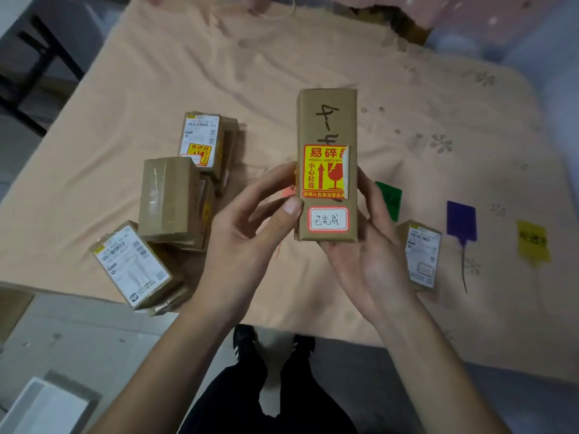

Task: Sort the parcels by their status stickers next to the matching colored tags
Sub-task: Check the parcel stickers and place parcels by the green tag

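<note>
1. Both hands hold one parcel [327, 164] upright above the bench [282, 73]: left hand [250, 220] pinches its left edge, right hand [366, 245] cups its bottom and right side.
2. Its status sticker [328, 219] is white, red-bordered.
3. Right of the parcel lie green tag [390, 200], purple tag [461, 222], yellow tag [532, 241].
4. Left of it, a parcel pile [169, 198].

A peach floral cloth [313, 57] covers the table above grey floor [78, 333].

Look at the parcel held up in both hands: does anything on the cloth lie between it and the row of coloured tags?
Nothing visible does. The parcel is lifted above the cloth; the green tag lies just behind the right hand. One parcel with a white label sits between the green and purple tag.
</note>
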Demonstrator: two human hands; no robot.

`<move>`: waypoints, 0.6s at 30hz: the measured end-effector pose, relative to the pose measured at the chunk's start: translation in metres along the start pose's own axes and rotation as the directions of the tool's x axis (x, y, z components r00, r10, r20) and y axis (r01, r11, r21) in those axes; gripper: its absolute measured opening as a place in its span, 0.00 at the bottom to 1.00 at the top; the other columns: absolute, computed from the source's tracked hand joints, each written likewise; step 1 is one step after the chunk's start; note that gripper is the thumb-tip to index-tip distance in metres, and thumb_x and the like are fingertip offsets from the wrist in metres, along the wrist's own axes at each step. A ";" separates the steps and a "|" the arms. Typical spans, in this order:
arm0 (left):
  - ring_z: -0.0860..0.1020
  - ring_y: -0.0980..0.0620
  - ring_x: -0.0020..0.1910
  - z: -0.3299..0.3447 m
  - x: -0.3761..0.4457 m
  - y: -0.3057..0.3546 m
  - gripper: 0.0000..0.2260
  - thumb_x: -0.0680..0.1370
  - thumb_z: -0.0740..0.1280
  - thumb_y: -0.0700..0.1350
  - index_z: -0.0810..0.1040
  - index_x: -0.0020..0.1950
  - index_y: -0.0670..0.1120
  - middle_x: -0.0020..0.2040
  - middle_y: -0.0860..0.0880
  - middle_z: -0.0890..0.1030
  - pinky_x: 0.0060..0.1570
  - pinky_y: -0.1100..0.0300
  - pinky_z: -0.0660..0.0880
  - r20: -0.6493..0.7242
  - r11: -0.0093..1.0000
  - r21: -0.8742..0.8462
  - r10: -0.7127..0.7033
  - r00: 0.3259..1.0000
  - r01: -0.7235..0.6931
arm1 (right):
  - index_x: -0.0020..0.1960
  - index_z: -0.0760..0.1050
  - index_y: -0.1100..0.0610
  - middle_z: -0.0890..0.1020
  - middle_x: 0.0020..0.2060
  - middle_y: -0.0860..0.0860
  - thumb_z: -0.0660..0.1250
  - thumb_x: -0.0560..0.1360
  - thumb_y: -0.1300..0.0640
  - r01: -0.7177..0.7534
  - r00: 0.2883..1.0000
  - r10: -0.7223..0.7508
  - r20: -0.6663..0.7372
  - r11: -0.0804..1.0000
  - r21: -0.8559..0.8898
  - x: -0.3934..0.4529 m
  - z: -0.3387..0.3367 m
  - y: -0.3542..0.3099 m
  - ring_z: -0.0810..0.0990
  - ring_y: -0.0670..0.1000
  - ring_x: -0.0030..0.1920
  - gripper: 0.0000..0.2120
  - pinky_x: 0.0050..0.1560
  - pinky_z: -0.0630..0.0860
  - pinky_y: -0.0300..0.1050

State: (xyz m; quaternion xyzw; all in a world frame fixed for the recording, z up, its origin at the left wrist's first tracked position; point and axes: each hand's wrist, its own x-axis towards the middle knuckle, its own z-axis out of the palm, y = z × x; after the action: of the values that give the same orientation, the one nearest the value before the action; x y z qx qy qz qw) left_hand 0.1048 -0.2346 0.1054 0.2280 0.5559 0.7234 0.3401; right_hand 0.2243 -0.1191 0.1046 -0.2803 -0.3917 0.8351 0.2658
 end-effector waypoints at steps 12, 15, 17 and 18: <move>0.79 0.46 0.73 0.017 -0.005 -0.020 0.23 0.81 0.71 0.48 0.76 0.77 0.51 0.74 0.50 0.81 0.69 0.38 0.77 0.069 0.996 0.028 -0.086 0.994 0.084 | 0.81 0.68 0.55 0.85 0.69 0.55 0.73 0.81 0.45 0.012 1.000 -0.013 -0.029 1.000 -0.028 -0.007 -0.026 -0.002 0.84 0.55 0.69 0.33 0.67 0.82 0.54; 0.82 0.46 0.70 0.016 -0.014 -0.042 0.20 0.82 0.72 0.42 0.79 0.74 0.51 0.70 0.49 0.84 0.67 0.43 0.79 0.106 0.986 0.081 -0.151 0.983 0.143 | 0.75 0.72 0.44 0.87 0.65 0.50 0.82 0.72 0.43 -0.019 0.990 -0.014 -0.139 0.971 -0.240 -0.019 -0.046 0.015 0.87 0.50 0.65 0.36 0.60 0.84 0.47; 0.86 0.49 0.62 0.016 -0.024 -0.063 0.18 0.81 0.72 0.37 0.83 0.69 0.52 0.62 0.48 0.88 0.60 0.54 0.82 0.090 0.952 0.171 -0.272 0.958 0.254 | 0.73 0.71 0.40 0.87 0.64 0.45 0.81 0.73 0.51 -0.048 0.975 -0.041 -0.220 0.921 -0.386 -0.031 -0.070 0.033 0.87 0.47 0.65 0.32 0.60 0.85 0.45; 0.87 0.48 0.58 0.016 -0.031 -0.075 0.18 0.81 0.72 0.34 0.84 0.66 0.52 0.58 0.47 0.88 0.56 0.60 0.81 0.072 0.914 0.260 -0.340 0.938 0.312 | 0.73 0.70 0.38 0.87 0.64 0.42 0.80 0.73 0.54 -0.091 0.962 -0.037 -0.272 0.892 -0.443 -0.038 -0.086 0.043 0.86 0.46 0.65 0.33 0.62 0.85 0.45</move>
State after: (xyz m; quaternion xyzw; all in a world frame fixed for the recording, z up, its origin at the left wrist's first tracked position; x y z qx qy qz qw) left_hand 0.1545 -0.2364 0.0397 0.2138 0.6503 0.5679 0.4571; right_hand 0.2994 -0.1249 0.0341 -0.4522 -0.5305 0.6781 0.2331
